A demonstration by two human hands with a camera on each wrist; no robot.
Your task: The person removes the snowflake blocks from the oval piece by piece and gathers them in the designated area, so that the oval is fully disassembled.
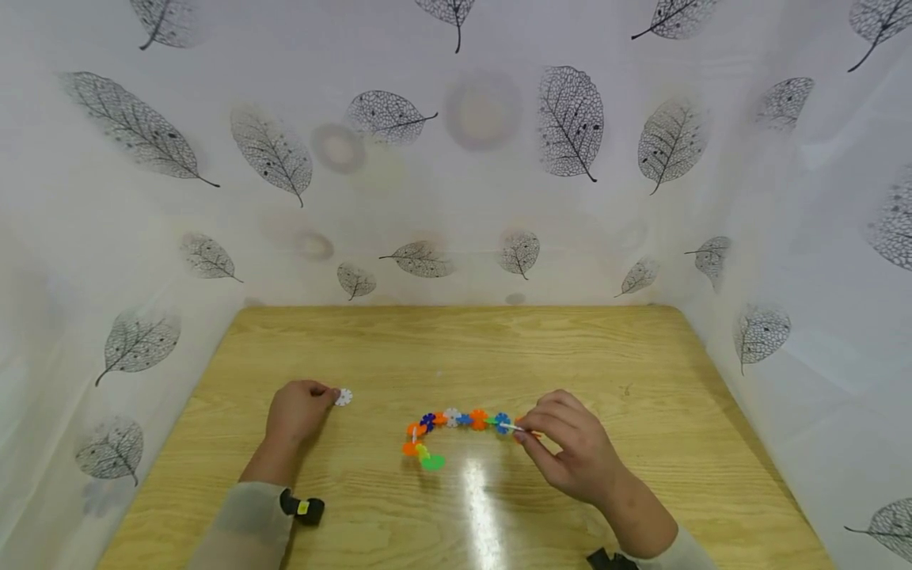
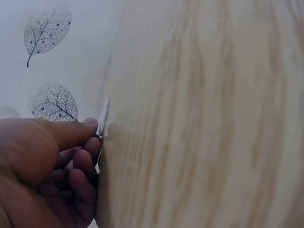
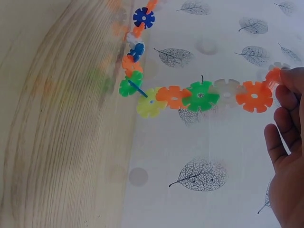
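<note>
Chain [image 1: 465,419] pinched at one end, white disc [image 1: 345,397] held apart.
We see the right grip [image 1: 573,447] pinching the chain's raised right end, the rest curving over the worktop [image 1: 456,348]; the left grip [image 1: 295,412] pinches the disc, left of the chain.

Looks like wood on the tabletop [image 1: 399,348], smooth and glossy, with visible grain and a bright streak of reflected light at the near middle. Seems smooth, stiff plastic in the linked discs [image 1: 479,419] and in the white disc [image 1: 344,397] at left. Reads as thin, smooth sheeting in the leaf-printed backdrop [image 1: 427,190] at far side, cloth or film hard to tell. Looks like matt cloth on the left sleeve [image 1: 245,522].
</note>
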